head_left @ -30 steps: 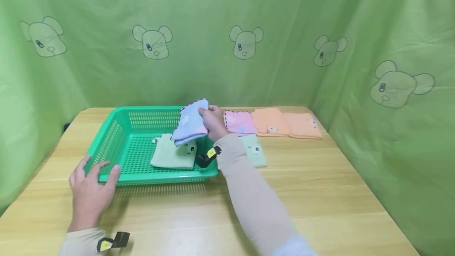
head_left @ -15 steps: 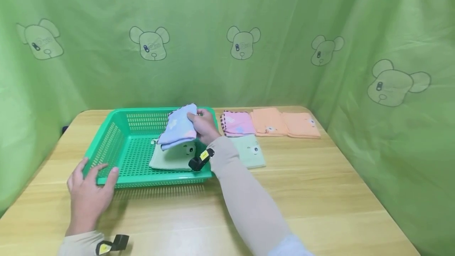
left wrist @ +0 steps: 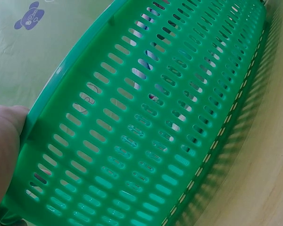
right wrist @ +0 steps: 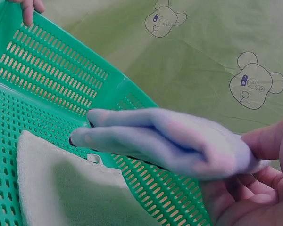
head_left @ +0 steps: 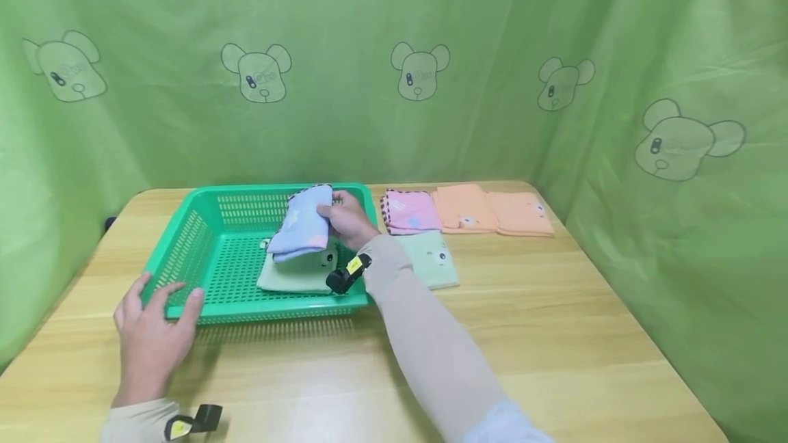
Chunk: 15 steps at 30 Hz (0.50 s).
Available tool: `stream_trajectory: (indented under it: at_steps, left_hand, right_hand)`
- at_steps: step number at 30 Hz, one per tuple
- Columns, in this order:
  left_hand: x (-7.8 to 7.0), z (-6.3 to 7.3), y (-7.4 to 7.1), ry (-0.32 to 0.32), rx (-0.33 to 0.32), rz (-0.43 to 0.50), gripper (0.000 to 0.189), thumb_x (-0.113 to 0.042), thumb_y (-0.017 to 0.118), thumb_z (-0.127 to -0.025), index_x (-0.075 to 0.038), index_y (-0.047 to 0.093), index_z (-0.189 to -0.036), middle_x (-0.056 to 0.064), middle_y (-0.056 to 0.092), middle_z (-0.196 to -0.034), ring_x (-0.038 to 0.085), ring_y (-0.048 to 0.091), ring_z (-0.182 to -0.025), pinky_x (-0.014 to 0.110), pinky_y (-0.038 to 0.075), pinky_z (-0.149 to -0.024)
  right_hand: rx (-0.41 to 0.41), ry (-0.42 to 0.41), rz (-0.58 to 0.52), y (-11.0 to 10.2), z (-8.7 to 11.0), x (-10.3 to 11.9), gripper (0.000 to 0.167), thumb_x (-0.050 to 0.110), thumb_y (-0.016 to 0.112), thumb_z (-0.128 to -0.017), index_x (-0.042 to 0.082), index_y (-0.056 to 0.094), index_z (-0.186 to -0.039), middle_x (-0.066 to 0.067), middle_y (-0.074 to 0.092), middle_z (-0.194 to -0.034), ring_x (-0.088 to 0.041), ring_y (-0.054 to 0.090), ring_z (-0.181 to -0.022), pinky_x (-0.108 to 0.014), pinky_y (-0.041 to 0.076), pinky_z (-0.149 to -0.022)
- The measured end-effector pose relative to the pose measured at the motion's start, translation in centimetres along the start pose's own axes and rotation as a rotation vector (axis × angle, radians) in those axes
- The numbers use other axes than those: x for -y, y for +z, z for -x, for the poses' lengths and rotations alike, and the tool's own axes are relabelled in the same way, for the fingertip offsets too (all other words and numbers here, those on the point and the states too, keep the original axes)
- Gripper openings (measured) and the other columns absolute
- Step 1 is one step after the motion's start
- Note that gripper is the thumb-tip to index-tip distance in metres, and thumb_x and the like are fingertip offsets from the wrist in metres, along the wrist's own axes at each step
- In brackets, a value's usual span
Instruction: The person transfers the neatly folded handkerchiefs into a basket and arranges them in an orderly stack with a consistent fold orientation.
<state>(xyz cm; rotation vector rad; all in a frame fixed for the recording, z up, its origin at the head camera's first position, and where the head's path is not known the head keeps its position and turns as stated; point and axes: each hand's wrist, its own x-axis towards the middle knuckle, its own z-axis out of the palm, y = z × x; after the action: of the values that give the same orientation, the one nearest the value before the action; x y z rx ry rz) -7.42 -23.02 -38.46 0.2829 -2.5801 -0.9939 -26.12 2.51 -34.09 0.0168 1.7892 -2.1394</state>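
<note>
6 folded cloths (head_left: 301, 224), 1 basket (head_left: 265, 307), 2 hands (head_left: 150, 342), 1 table (head_left: 529, 340)

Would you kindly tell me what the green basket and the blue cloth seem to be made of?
Green basket: probably moulded plastic, smooth and slightly glossy, with regular slots. Blue cloth: apparently soft fabric, perhaps cotton, matte, folded in thick, rounded layers.
</note>
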Motion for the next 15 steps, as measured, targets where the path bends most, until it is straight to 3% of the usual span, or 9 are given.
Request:
stream_trajectory:
  at_steps: [7,11,15]
  left_hand:
    - [0.2,0.11,-0.08,-0.007,0.014,-0.007,0.054,-0.041,0.052,-0.098,0.004,0.053,-0.128,0.025,0.011,-0.157,0.052,0.007,-0.138,0.079,0.019,-0.095]
    - [0.17,0.05,-0.07,-0.011,0.016,-0.01,0.054,-0.041,0.052,-0.098,0.004,0.053,-0.128,0.026,0.01,-0.157,0.052,0.007,-0.138,0.079,0.018,-0.096]
    - [0.18,-0.01,-0.02,-0.013,0.013,-0.01,0.053,-0.04,0.052,-0.098,0.004,0.053,-0.128,0.026,0.011,-0.157,0.051,0.007,-0.138,0.078,0.018,-0.096]
  right_hand:
    - [0.123,0.044,0.05,0.15,0.09,-0.36,0.044,-0.008,0.047,-0.094,0.0,0.035,-0.136,-0.02,0.057,-0.116,-0.024,0.061,-0.087,-0.039,0.054,-0.086]
    - [0.203,0.056,0.046,0.23,0.12,-0.28,0.045,-0.01,0.045,-0.095,0.002,0.035,-0.137,-0.021,0.057,-0.12,-0.027,0.062,-0.096,-0.039,0.053,-0.09]
    - [0.233,0.08,0.045,0.24,0.02,-0.38,0.042,-0.011,0.045,-0.095,0.002,0.036,-0.134,-0.022,0.056,-0.122,-0.032,0.061,-0.104,-0.04,0.053,-0.091]
